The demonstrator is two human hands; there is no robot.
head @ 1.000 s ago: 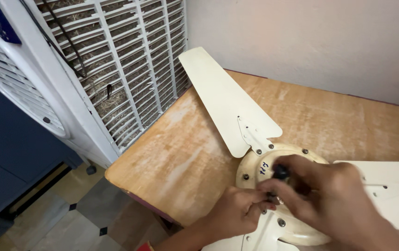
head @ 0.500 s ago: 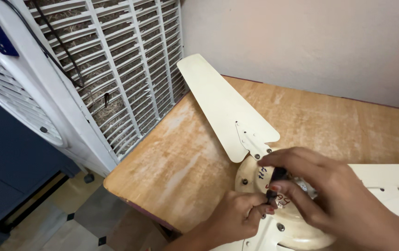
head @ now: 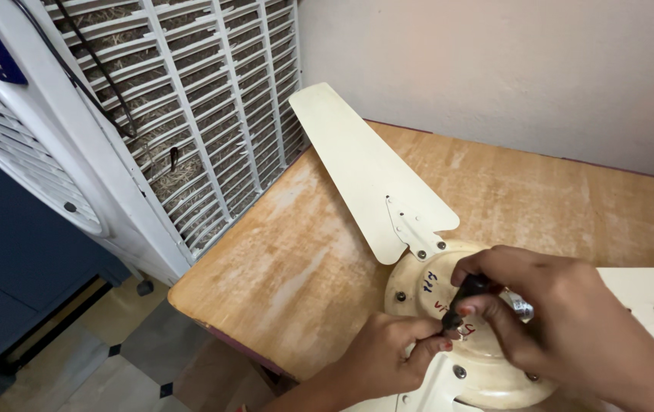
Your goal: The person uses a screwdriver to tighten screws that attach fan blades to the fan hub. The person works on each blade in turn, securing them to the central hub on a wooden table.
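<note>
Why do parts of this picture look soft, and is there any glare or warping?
Head view: light is soft and even, with no harsh glare on the cream fan blade; the right hand is slightly smeared, and the left hand less so; the cooler grille leans and bends near the frame edge, a sign of wide-lens distortion; only faint shadows fall on the wooden table.

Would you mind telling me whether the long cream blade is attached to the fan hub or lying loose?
Attached: the blade lies flat on the wooden table, its bracket screwed onto the hub.
</note>
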